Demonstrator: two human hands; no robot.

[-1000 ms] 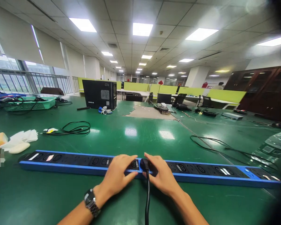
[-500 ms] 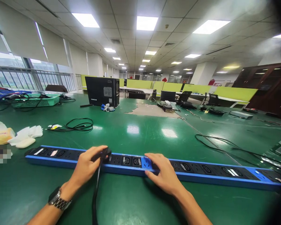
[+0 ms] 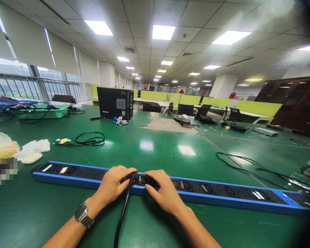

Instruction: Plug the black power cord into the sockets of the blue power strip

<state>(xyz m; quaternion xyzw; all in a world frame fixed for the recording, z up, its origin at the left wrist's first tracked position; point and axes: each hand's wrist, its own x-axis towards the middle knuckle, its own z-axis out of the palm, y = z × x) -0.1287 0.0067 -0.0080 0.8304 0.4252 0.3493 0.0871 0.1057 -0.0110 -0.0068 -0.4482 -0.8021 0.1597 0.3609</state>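
A long power strip [image 3: 217, 189] with a blue casing and black sockets lies across the green table in front of me. My left hand [image 3: 116, 184] pinches a black plug [image 3: 133, 177] over the strip's middle; whether its pins are in a socket is hidden. From the plug a thick black cable [image 3: 122, 217] runs down toward me. Just right of it, my right hand [image 3: 164, 191] straddles the strip, fingers on the far side and thumb on the near side, covering several sockets. A watch [image 3: 84, 214] is on my left wrist.
Behind the strip, a coiled black cable [image 3: 91, 138] lies at left, near crumpled white tissue [image 3: 36, 147]. A black computer case [image 3: 115, 103] and a green basket [image 3: 45, 111] stand farther back. Loose cables [image 3: 244, 160] and a clear plastic bottle [image 3: 308, 172] are at right.
My left hand has moved right along the strip with the plug. My right hand has shifted left, so the hands are closer together. The view has tilted slightly.
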